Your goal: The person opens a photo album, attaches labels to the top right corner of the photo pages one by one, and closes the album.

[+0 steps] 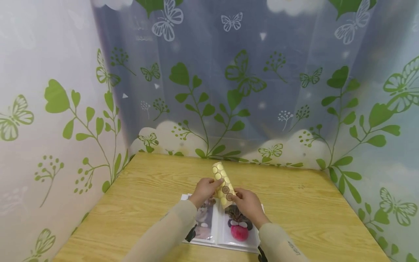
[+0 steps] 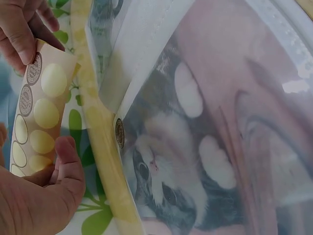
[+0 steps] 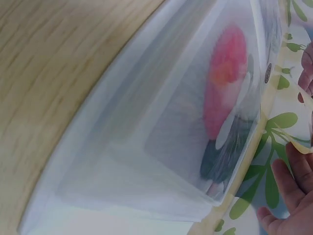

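A strip of round stickers (image 1: 218, 177), gold with some brown printed ones among them, is held up at a tilt over an open photo album (image 1: 214, 233). My left hand (image 1: 205, 190) pinches the strip by its left side, thumb across the front. At the strip's lower right end, my right hand (image 1: 249, 204) grips it between thumb and fingers. In the left wrist view the strip (image 2: 46, 115) bends between both hands. A brown round sticker (image 2: 120, 132) sits at the album's edge. Cat photos (image 2: 166, 181) fill the clear sleeves.
The album lies on a wood-grain table (image 1: 140, 203). Behind the table and along both sides hang curtains (image 1: 203, 54) printed with green leaves and butterflies. Black straps (image 1: 190, 234) show at the wrists. A pink ball (image 1: 239, 233) appears in the right-hand photo.
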Motion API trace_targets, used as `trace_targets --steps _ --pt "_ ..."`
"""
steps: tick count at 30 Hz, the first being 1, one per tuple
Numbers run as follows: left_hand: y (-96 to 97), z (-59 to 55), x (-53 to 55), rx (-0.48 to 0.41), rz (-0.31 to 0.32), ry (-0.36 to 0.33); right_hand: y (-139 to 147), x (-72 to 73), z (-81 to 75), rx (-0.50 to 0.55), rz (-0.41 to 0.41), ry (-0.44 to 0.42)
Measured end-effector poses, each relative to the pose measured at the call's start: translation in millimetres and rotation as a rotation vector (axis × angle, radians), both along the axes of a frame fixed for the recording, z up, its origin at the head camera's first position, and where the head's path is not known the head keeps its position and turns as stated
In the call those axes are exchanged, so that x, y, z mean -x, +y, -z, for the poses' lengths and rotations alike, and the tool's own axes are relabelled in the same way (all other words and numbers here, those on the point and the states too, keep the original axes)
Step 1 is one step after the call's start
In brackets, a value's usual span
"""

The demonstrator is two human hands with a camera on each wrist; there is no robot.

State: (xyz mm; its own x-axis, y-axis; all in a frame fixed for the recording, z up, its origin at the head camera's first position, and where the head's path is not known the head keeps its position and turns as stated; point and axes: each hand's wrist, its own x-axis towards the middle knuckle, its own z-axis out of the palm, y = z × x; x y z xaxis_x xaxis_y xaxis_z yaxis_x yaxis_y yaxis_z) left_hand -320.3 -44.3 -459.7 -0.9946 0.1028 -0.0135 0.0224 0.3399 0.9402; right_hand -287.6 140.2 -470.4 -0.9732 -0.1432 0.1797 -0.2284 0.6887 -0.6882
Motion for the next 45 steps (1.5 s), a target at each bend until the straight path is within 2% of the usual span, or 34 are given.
trace_targets --steps 7,15,19,22,26,31,38,45 --pt "1.0 3.8 1.0 -0.013 -0.045 0.001 2.7 1.3 0.1 -0.066 -0.034 0.016" --pt "2.0 3.8 0.5 0.002 -0.069 -0.05 8.2 4.4 1.5 -0.13 -0.05 0.029" --pt "3.5 6.9 0.1 -0.007 -0.08 -0.068 10.6 4.2 1.8 -0.177 -0.069 0.062" --pt "5.7 8.1 -3.3 -0.058 -0.072 -0.081 12.7 2.3 0.7 -0.183 -0.07 0.091" --pt "8.8 9.3 -7.8 -0.126 -0.069 -0.098 14.2 0.8 0.2 -0.152 -0.039 0.087" --pt "12.3 14.3 -11.4 -0.224 -0.096 -0.119 14.9 -0.4 1.4 -0.15 0.02 0.101" --pt "12.2 15.3 -17.1 -0.353 -0.131 -0.136 6.4 -4.6 5.8 -0.199 0.085 0.263" --pt "13.6 16.4 -19.9 -0.36 -0.179 -0.091 -9.5 -10.0 9.6 -0.274 0.113 0.419"
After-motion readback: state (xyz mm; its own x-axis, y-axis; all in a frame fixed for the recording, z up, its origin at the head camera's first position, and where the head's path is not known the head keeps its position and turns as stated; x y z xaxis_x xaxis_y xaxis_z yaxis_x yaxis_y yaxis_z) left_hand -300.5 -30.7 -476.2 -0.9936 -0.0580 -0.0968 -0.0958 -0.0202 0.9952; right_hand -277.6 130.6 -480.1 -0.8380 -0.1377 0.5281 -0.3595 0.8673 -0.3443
